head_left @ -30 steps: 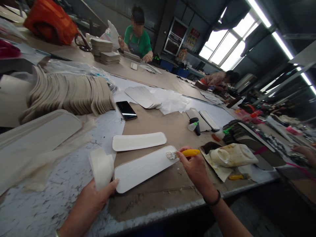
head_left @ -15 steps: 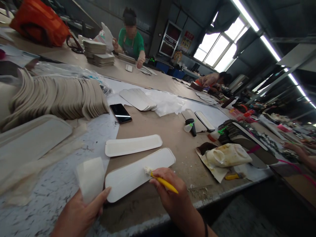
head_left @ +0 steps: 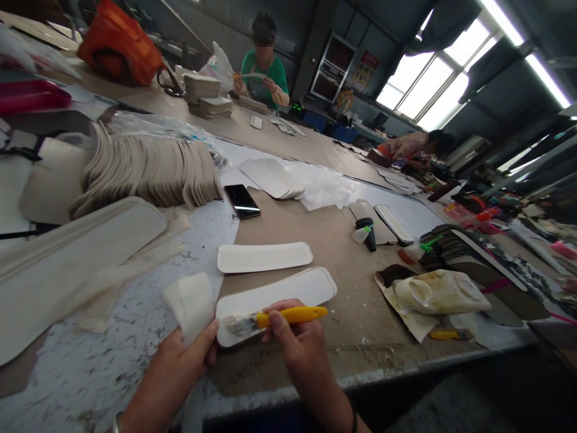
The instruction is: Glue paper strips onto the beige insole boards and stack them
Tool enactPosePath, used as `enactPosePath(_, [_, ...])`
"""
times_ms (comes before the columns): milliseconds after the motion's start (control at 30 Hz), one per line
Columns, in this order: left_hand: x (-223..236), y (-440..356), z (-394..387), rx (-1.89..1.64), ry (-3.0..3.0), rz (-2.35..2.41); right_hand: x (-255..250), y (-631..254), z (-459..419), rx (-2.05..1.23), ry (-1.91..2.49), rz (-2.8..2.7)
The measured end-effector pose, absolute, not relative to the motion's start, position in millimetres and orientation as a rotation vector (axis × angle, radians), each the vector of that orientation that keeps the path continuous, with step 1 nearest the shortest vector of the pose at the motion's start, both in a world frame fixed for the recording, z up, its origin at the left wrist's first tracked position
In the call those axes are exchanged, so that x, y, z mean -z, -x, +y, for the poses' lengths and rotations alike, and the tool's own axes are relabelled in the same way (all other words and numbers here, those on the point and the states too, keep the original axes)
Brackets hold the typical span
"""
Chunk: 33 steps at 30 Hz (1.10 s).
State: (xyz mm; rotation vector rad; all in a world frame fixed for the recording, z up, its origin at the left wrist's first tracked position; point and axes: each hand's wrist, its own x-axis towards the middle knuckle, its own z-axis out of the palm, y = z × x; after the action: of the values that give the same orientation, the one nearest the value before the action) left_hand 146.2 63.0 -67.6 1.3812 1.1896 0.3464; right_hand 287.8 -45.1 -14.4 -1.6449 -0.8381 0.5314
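Note:
My right hand [head_left: 297,343] is closed round the yellow handle of a paintbrush [head_left: 293,316]. Its pale, coated bristles rest on the left part of a long white rounded panel [head_left: 288,293]. In my left hand [head_left: 180,361] I grip a white strip [head_left: 192,304] that curls upward, and my thumb is by the panel's left end. Just behind lies a second, similar white panel [head_left: 265,257], flat on the brown sheet [head_left: 333,252].
Pale curved pieces [head_left: 153,171] stand in a row at left, behind long flat panels [head_left: 108,240]. A phone [head_left: 242,201] lies mid-table. At right are a cut-open plastic jug [head_left: 437,293] and another brush [head_left: 451,334]. A person in green [head_left: 279,72] works across the table.
The brush has moved left along the panel, its handle now pointing right. The view has shifted left. The person across has raised a strip in both hands.

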Motion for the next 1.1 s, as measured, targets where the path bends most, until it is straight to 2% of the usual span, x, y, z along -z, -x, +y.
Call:
enactPosePath(167, [55.4,-147.3,62.9,-0.302,-1.361,1.156,10.1,-305.7,-50.4,-0.289,1.825,-0.756])
enactPosePath(333, [53.0,-147.5,63.6,-0.315,-1.411,1.166,13.2,-295.0,-44.7,-0.507,1.699,-0.868])
enactPosePath(567, [72.0,-142.9,63.8,-0.337,-1.377,1.125,12.4,-373.9,-79.1,0.085,2.204,-0.800])
enactPosePath(767, [50.0,-139.8,67.6,-0.419,-1.408,1.210,-13.0,-362.5,-80.7,0.317,2.091,-1.077])
enactPosePath(867, [30.1,-136.9,61.8,-0.526,-1.330,1.140,-18.2,-336.5,-67.3,0.058,1.922,-1.155])
enactPosePath(1100, [4.2,-139.5,34.8,-0.510,-0.822,0.951,-3.2,-278.4,-21.7,-0.982,1.573,-0.972])
